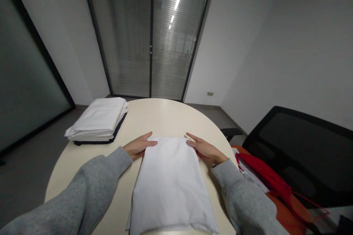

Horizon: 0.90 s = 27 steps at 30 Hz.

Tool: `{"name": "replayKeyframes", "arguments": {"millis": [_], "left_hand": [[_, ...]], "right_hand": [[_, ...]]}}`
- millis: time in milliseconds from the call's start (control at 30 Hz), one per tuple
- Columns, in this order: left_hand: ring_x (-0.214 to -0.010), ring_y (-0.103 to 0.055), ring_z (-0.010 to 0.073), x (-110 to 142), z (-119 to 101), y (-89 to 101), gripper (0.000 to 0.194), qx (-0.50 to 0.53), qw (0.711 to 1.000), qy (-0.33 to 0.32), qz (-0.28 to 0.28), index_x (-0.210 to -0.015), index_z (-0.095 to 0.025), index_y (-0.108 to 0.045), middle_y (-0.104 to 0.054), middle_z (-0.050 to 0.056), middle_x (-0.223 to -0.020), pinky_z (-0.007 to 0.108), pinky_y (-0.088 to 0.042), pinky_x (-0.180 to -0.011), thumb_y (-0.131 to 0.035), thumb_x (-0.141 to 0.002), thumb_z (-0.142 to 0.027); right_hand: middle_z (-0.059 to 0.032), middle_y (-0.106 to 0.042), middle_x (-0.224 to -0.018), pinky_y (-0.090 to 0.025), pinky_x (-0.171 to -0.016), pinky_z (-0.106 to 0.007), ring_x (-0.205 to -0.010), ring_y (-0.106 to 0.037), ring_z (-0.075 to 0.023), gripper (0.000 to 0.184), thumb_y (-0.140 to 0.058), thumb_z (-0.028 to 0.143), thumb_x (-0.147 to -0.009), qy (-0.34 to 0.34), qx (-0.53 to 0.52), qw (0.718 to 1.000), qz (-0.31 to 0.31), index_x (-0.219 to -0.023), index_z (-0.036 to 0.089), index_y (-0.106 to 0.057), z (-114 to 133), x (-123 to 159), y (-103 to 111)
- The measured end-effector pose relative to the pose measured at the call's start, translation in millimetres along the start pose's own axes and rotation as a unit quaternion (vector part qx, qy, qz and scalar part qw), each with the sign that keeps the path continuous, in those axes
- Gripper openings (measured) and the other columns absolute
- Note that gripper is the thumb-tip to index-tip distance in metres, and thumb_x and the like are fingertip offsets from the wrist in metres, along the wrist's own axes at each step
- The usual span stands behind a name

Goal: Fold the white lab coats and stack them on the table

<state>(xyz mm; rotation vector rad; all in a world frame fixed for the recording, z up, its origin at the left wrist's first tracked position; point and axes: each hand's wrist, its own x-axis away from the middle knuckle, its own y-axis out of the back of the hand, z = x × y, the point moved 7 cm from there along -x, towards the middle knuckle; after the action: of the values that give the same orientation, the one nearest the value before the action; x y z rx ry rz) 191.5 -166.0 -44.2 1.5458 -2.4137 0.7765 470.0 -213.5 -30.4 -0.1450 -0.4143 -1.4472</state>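
A folded white cloth lies flat in front of me, its near edge at the bottom of the view. My left hand grips its far left corner, with the thumb on top and the other fingers at the side, partly hidden. At the far right corner my right hand does the same, thumb over the cloth and index finger stretched out past the edge. Something small and pale shows beside the right fingertips, too small to name.
The round cream table carries a stack of folded white cloths at the left, with a dark cloth at its bottom. To the right stands a black mesh office chair with a red bag or cloth on its orange seat.
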Motion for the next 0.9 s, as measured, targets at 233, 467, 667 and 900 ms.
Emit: {"name": "replayKeyframes", "arguments": {"millis": [233,467,667,900], "left_hand": [[-0.079,-0.075,0.0188,-5.3,-12.1,-3.7,0.085,0.054,0.994,-0.086,0.029,-0.156,-0.014,-0.043,-0.075,0.017,-0.113,0.028,-0.062,-0.072,-0.076,-0.079,-0.004],[-0.088,-0.076,0.0228,-7.5,-9.0,-5.1,0.077,0.093,0.989,-0.117,0.017,-0.145,-0.015,-0.052,-0.074,0.013,-0.11,0.033,-0.063,-0.079,-0.075,-0.072,-0.002],[-0.093,-0.076,0.0231,-11.2,-2.4,-9.0,0.086,0.082,0.989,-0.121,0.036,-0.149,-0.017,-0.046,-0.072,0.013,-0.117,0.035,-0.062,-0.083,-0.078,-0.071,-0.004],[-0.087,-0.075,0.0201,-17.1,0.0,-4.5,0.076,0.053,0.99,-0.128,0.0,-0.143,-0.017,-0.047,-0.072,0.011,-0.113,0.032,-0.061,-0.079,-0.076,-0.073,-0.005]], "right_hand": [[0.0062,-0.059,-0.063,-0.038,-0.042,-0.017,-0.048,-0.051,-0.008,0.054,-0.077,0.02,-0.076,0.062,-0.161,0.985,-0.017,-0.128,0.016,-0.066,-6.5,-1.9,-0.7],[0.0065,-0.065,-0.073,-0.055,-0.061,-0.019,-0.063,-0.063,-0.0102,0.054,-0.079,0.016,-0.073,0.059,-0.285,0.957,-0.002,-0.124,0.024,-0.065,4.2,4.2,-7.1],[-0.0047,-0.077,-0.094,-0.062,-0.067,-0.028,-0.078,-0.073,-0.0171,0.069,-0.073,0.023,-0.087,0.006,-0.222,0.975,0.009,-0.152,0.023,-0.049,1.9,-8.8,-17.4],[-0.0016,-0.077,-0.09,-0.057,-0.064,-0.022,-0.072,-0.07,-0.014,0.064,-0.072,0.017,-0.084,0.086,-0.227,0.97,-0.017,-0.146,0.023,-0.057,6.6,-20.5,-11.6]]}}
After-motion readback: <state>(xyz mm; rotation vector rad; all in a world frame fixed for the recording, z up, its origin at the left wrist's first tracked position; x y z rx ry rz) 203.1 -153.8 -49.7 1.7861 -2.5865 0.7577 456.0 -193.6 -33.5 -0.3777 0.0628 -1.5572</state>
